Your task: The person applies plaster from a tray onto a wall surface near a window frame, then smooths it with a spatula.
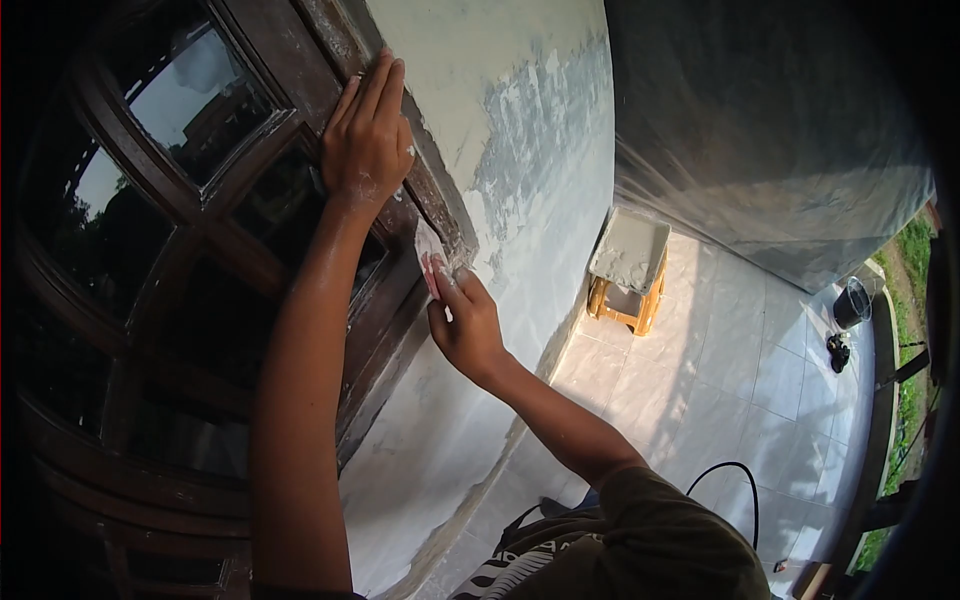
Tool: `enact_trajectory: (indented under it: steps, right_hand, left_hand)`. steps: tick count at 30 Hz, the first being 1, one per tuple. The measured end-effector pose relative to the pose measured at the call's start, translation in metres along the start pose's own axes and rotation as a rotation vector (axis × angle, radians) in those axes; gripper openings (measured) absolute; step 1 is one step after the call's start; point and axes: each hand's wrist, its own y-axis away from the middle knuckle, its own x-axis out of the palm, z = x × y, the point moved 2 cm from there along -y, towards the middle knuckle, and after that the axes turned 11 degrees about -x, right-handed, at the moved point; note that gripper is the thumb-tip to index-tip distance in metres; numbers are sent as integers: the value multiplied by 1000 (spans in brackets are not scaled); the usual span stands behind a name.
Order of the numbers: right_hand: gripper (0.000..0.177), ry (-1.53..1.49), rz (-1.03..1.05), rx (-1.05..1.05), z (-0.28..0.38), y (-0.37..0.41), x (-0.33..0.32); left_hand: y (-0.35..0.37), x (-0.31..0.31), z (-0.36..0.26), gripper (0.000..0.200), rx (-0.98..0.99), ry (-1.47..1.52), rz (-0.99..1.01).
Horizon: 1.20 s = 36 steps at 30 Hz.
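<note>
My left hand (368, 145) lies flat with fingers stretched along the dark wooden window frame (350, 50); whitish smears show on its skin. Lower down, my right hand (468, 325) is closed round a putty knife (430, 255) with a red-marked handle. Whitish putty coats the knife's blade, which is right at the lower corner of the frame where it meets the wall (540, 200). That wall carries patchy grey and white filler beside the frame.
A tray of pale putty (632, 245) rests on a yellow-brown stool (640, 315) by the wall's foot. Dark sheeting (760, 130) hangs behind. A black bucket (852, 303) and a small black object (838, 352) stand on the tiled floor (740, 370). Glass panes (205, 95) fill the window.
</note>
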Motion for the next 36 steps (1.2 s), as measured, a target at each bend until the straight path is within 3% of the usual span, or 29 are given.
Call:
enact_trajectory:
  steps: [3,5,9,11,14,16,21,25,31,36]
  right_hand:
    - [53,31,-241,12,-28,-40,-18]
    - [49,126,-275,38,-51,-74,-27]
    - [40,209,-248,-19,-73,-96,-2]
    - [43,251,-160,-16,-60,-74,20]
    - [50,183,-202,-72,-18,-25,20]
    - [58,67,-150,17,-7,-7,7]
    - [50,182,-319,48,-54,-77,-19]
    - [48,260,-244,84,-87,-97,2]
    - [59,38,-30,61,-5,-12,16]
    - [52,-3,-254,98,-38,-50,-16]
  left_hand:
    - [1,-1,0,51,-11,28,6]
    - [-1,0,0,51,-5,14,-2]
    - [-1,0,-1,51,-2,18,-4]
    - [-1,-1,-1,51,-7,23,-1]
    - [0,1,0,50,2,22,-1]
    - [-1,1,0,50,4,23,-4]
    - [-2,-1,-1,51,0,18,-3]
    - [0,1,0,51,0,12,-3]
    - [1,2,1,51,6,14,-1]
    - [0,1,1,51,14,18,-13]
